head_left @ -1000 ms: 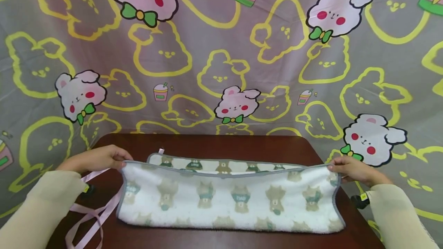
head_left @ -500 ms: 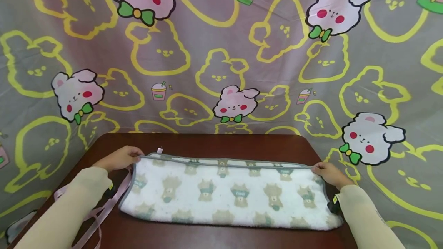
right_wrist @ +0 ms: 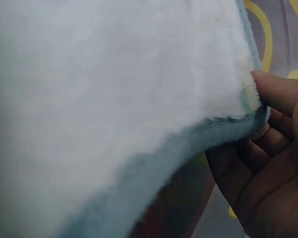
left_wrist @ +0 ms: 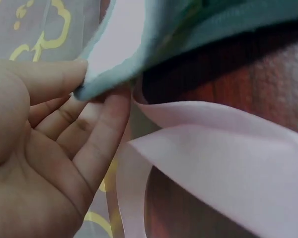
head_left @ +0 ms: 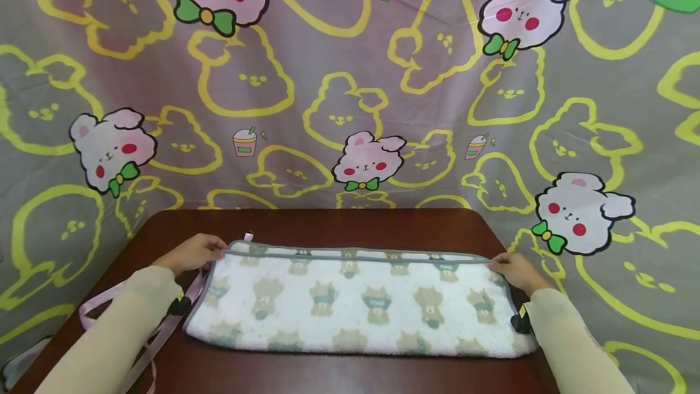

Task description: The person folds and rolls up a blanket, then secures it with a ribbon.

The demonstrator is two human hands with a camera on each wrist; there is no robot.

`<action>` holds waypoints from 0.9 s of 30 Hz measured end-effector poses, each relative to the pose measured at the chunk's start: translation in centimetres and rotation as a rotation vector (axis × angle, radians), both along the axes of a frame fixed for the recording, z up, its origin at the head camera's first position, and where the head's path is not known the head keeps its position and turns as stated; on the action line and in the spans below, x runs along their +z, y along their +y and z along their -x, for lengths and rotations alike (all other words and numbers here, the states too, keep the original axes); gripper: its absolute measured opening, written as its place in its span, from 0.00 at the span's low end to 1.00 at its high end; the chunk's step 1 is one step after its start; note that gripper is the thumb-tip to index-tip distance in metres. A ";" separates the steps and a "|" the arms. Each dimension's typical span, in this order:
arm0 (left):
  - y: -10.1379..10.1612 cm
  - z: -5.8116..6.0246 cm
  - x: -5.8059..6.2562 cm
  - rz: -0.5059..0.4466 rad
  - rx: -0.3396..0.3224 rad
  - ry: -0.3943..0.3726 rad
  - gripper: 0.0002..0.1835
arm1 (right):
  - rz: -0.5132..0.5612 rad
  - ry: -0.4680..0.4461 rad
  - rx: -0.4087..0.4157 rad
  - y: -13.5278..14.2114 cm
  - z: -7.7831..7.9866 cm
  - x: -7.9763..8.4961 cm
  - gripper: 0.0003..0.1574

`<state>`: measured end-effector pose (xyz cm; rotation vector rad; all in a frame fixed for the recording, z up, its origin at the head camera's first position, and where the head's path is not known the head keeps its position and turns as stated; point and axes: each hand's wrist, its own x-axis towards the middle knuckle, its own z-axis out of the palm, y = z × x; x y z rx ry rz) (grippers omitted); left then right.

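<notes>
Blanket (head_left: pixel 350 309) now lies flatter, its 2 far edges closer, so the fold looks nearly aligned. Left hand (head_left: pixel 195 253) and right hand (head_left: pixel 516 272) pinch its corners.

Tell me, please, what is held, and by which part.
Bear-print cloth: left hand and right hand each pinch a corner of its upper layer.

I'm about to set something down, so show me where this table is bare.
On the dark table, bare: the far strip between bunny-print curtain and fleecy bear-print cloth, and the near strip before the cloth. Crowded: left, by the pink ribbon and left hand; right, by the right hand.
</notes>
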<state>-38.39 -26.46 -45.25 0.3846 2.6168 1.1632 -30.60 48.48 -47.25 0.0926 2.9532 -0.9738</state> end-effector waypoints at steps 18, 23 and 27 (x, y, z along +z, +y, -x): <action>0.4 1.8 0.9 -0.018 0.045 0.178 0.11 | -0.032 0.108 -0.133 -0.2 1.8 1.0 0.24; 0.6 2.4 -0.4 0.002 0.070 0.224 0.11 | -0.048 0.079 -0.160 -0.8 2.0 0.0 0.20; 0.8 2.8 -1.5 0.067 0.082 0.263 0.12 | -0.079 0.082 -0.175 -0.8 2.1 -0.7 0.20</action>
